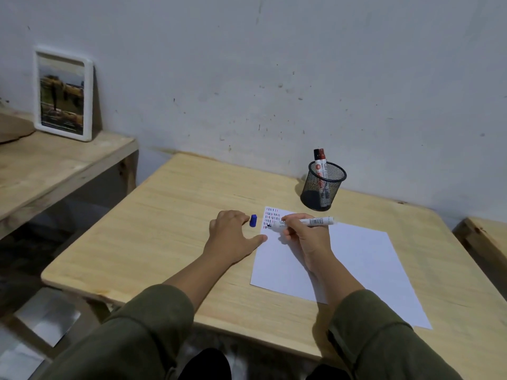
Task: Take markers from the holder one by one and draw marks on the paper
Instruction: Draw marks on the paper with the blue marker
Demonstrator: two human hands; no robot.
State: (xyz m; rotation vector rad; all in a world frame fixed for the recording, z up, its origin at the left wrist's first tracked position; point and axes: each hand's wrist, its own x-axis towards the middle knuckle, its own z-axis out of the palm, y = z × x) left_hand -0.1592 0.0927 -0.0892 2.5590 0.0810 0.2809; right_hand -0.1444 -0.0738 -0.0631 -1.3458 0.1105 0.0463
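Gripping marker [307, 222] in right hand [304, 234] | left hand [233, 237] flat, empty, thumb on paper [356, 256]

Blue cap [253, 220], black mesh holder [323, 187], white paper [356, 259].

surface: light wooden table with rounded corners [170, 215]
on it: white paper sheet [362, 259], black wire-mesh marker holder [323, 187], small blue marker cap [253, 220], left hand [233, 237] resting flat
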